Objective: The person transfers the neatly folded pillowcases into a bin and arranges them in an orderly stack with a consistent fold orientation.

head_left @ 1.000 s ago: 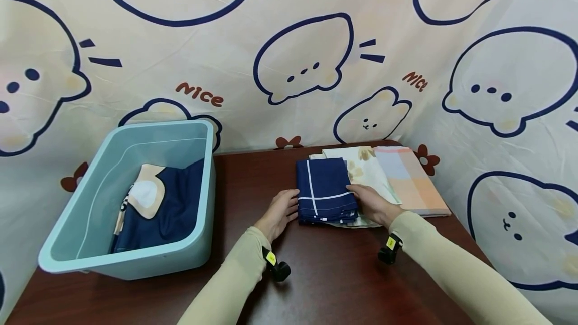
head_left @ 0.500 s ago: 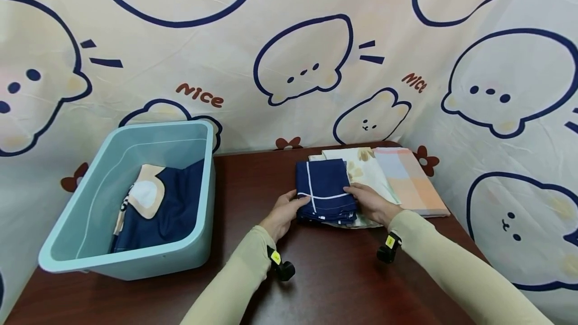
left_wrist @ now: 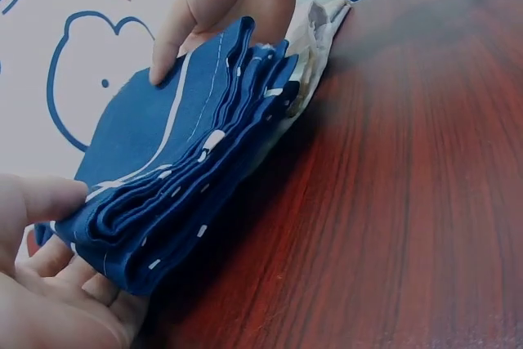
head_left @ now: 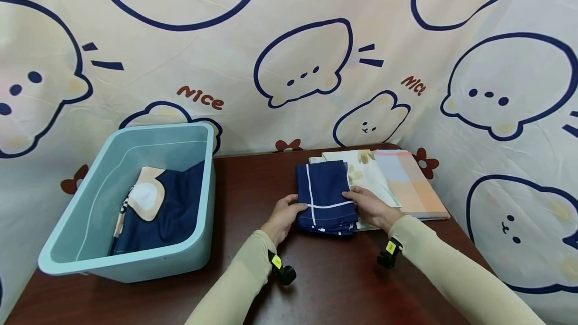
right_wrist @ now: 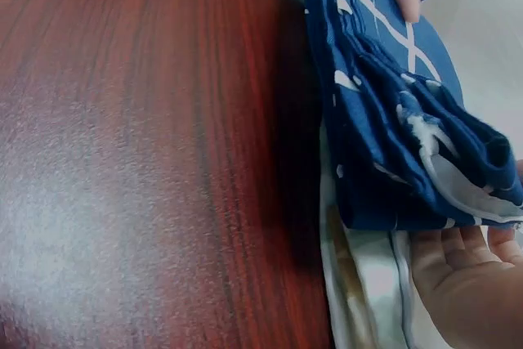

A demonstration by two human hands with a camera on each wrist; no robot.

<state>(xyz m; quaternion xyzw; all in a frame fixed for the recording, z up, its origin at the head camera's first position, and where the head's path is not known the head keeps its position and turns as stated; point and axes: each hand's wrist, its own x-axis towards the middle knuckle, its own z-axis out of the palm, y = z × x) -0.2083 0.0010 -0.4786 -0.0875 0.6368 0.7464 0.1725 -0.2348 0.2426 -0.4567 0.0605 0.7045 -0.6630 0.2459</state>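
While right wrist shows pale strip (right_wrist: 459, 185) head view hides | grip: left hand (head_left: 282, 217), right hand (head_left: 372, 207) clamped on navy cloth (head_left: 328, 183)

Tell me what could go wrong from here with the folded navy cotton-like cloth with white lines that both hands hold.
Slipping folds: the left hand and right hand grip the folded navy cloth with white lines at its sides, and its many layers lie unevenly along the near edge, so inner ones might slide out.

Dragging: the folded cream floral cloth lies partly beneath, close to the right fingers, and could be pulled askew.
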